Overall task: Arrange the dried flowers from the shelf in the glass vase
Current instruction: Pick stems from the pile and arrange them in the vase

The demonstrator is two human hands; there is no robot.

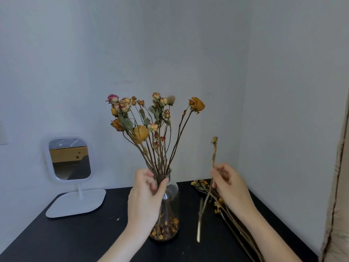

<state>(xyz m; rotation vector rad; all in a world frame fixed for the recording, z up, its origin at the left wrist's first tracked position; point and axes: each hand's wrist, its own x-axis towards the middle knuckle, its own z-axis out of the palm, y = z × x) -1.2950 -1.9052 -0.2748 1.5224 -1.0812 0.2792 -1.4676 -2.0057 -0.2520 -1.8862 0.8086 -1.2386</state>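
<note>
The left hand [146, 193] is curling its fingers around the stems of the bunch of flowers [143, 120], right at the mouth of the glass vase [170, 205]. The thumb is lying against the neck of the vase. The bunch is standing in the vase and spreading out above the left hand, with yellow, orange and pink heads. The vase is standing upright on the black counter [85, 239], just behind the left hand. Dry petals [166, 229] are lying in the bottom of the vase, below the left hand.

The right hand [229, 183] is pinching a single flower [214, 154] between its fingers and thumb. It is holding that flower in the air, apart from the vase. The small head is pointing up above the right hand, and the long stem is hanging down below it.

The loose flowers [217, 206] are lying on the counter under and behind the right hand.

A white mirror [70, 159] is standing on the counter, well to the left of the left hand.
</note>
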